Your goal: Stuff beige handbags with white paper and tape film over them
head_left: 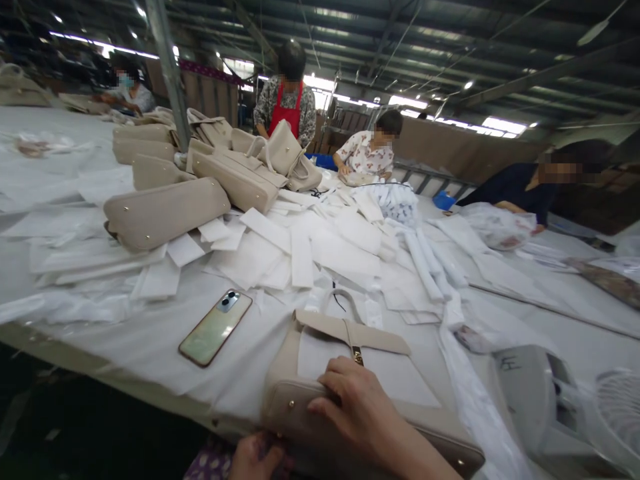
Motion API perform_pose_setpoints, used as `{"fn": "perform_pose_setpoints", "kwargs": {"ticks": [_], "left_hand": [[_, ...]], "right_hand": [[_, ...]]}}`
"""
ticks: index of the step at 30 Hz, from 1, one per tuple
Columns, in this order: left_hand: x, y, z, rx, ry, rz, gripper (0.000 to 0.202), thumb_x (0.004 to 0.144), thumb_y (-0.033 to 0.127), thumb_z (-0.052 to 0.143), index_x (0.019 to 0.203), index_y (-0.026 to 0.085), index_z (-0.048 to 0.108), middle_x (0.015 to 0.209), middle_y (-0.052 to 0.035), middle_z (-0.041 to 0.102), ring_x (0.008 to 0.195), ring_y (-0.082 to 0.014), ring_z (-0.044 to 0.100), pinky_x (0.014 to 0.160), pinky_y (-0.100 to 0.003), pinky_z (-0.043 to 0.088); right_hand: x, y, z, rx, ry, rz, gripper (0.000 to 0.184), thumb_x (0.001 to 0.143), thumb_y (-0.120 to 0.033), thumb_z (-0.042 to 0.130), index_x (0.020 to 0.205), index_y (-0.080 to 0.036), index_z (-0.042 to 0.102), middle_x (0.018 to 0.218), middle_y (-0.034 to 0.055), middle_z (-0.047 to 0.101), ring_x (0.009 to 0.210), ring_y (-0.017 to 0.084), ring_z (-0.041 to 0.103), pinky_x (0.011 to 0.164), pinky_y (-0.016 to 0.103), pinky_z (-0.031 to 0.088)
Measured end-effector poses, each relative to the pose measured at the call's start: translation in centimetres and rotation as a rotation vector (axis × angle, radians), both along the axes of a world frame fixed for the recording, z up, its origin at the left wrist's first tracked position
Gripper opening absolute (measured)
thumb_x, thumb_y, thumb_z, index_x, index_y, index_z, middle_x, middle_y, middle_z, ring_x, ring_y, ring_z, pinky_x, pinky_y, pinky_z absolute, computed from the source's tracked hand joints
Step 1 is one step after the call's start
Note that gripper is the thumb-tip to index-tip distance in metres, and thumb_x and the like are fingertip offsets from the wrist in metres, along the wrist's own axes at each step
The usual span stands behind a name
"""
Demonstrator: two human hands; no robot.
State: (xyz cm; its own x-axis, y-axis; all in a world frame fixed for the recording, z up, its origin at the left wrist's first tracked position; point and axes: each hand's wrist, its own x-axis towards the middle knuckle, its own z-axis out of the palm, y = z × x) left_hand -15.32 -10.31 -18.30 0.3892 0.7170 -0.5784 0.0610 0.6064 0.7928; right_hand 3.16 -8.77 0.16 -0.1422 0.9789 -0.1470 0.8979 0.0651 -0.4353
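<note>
A beige handbag (345,373) lies flat at the near edge of the white-covered table (150,347), its base toward me and a white paper sheet tucked under its front strap. My right hand (357,407) rests on the bag's base with the fingers curled over it. My left hand (257,457) shows only partly at the bottom edge, below the bag's underside, fingers bent against it. A phone (216,327) lies face down just left of the bag.
Stacked beige handbags (167,213) fill the left middle of the table, beside a spread of white paper sheets (320,253) and rolled white wrapping (425,260). A grey pillar (167,67) stands behind. Several other people work at the far side. A small fan (617,407) sits at right.
</note>
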Motion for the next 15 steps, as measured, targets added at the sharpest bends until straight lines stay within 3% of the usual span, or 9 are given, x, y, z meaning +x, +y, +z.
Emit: {"fn": "perform_pose_setpoints", "kwargs": {"ticks": [7,15], "left_hand": [[0.0,0.2,0.7,0.055,0.062,-0.016,0.048,0.057,0.062,0.062,0.053,0.015,0.059,0.052,-0.0074,0.061,0.049,-0.0182,0.054,0.049,-0.027,0.042],[0.2,0.3,1.4,0.033,0.162,-0.022,0.050,0.054,0.065,0.061,0.051,0.015,0.061,0.051,-0.0078,0.062,0.049,-0.0187,0.055,0.051,-0.028,0.043]], "right_hand": [[-0.6,0.8,-0.1,0.097,0.027,0.035,0.025,0.083,-0.029,0.063,0.062,-0.017,0.056,0.072,0.0007,0.056,0.071,0.013,0.051,0.063,0.024,0.035],[-0.3,0.5,-2.1,0.293,-0.052,0.120,0.019,0.086,-0.029,0.061,0.071,-0.017,0.058,0.077,0.0033,0.059,0.074,0.016,0.051,0.064,0.027,0.037]]}}
